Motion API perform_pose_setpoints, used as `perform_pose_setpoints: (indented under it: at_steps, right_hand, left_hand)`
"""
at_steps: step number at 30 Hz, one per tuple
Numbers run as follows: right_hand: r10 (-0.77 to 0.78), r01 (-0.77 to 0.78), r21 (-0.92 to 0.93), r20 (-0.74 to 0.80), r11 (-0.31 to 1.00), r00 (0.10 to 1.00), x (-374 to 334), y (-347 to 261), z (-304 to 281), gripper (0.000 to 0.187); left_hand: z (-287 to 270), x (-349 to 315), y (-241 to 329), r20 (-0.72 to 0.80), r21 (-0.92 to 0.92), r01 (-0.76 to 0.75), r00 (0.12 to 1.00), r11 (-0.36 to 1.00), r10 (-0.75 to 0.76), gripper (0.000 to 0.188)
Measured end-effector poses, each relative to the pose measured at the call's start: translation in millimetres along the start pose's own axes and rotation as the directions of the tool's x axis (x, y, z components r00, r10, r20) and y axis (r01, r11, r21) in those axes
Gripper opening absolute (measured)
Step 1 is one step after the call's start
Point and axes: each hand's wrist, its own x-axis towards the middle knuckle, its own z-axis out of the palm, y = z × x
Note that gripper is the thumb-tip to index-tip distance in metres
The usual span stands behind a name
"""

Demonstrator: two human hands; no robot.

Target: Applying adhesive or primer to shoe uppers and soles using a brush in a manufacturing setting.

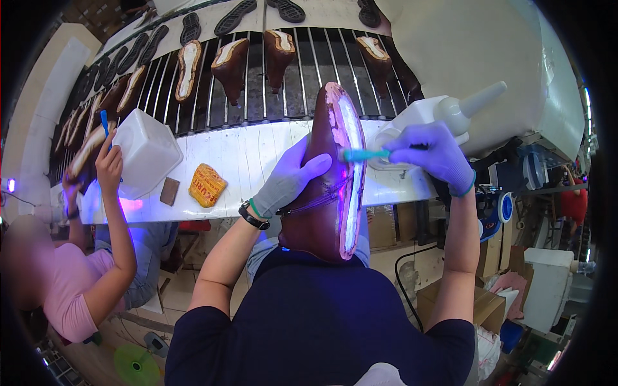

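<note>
My left hand (290, 183), in a pale glove, grips a dark brown boot upper (315, 225) in front of my chest. The upper stands on end, its sole side turned to the right, and brown laces hang across it. Pink and white areas show on the underside, lit by a violet glow. My gloved right hand (434, 157) closes round the handle of a small teal brush (368, 155). The head of that brush meets the underside near its middle.
A conveyor of metal rods (251, 77) carries several brown uppers, with black soles (235, 17) beyond it. On the white ledge sit a yellow packet (207, 185) and a white container (148, 154). A white bottle (450, 116) stands right. A co-worker (84, 276) holds a blue brush (105, 121) at left.
</note>
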Motion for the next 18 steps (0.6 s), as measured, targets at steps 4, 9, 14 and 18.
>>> perform_pose_setpoints:
  at_steps: [4,9,14,18]
  right_hand:
    - [-0.022,0.013,0.063,0.149,0.998,0.989,-4,-4,-2,0.015]
    - [0.04,-0.014,0.182,-0.14,0.983,0.989,8,8,12,0.012]
    - [-0.082,-0.005,0.217,0.391,0.976,0.917,-16,-3,9,0.017]
    - [0.145,-0.153,0.341,0.048,0.928,0.988,-31,2,7,0.02]
  left_hand:
    - [-3,2,-7,0.02,-0.099,0.048,0.999,0.994,-0.047,0.057]
    - [-3,9,-15,-0.042,-0.179,-0.004,0.999,0.984,-0.003,0.054]
    - [-17,12,-18,-0.13,-0.191,-0.043,0.991,0.981,0.018,0.06]
    - [-24,19,-24,-0.101,-0.697,0.054,0.98,0.715,-0.173,0.064]
